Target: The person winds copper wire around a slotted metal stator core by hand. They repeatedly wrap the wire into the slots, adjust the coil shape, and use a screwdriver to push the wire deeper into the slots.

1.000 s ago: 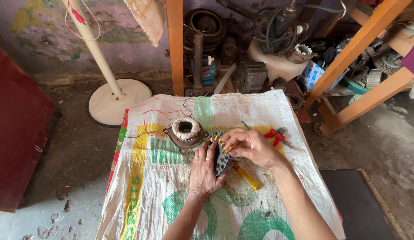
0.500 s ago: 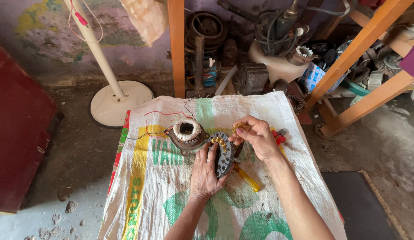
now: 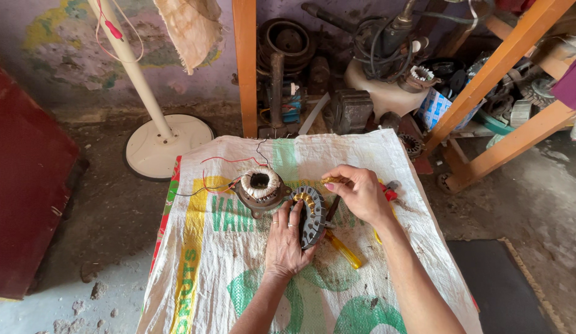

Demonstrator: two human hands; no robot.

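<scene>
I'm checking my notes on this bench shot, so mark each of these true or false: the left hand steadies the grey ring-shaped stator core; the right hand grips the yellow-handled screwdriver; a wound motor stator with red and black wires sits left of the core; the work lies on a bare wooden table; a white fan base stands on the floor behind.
1. The left hand steadies the grey stator core. True.
2. The right hand grips the yellow-handled screwdriver. False: it pinches a small brass-coloured piece; the screwdriver lies on the sack.
3. A wound stator with red and black wires sits left of the core. True.
4. The work lies on bare wood. False: it lies on a printed woven sack.
5. A white fan base stands on the floor behind. True.
</scene>
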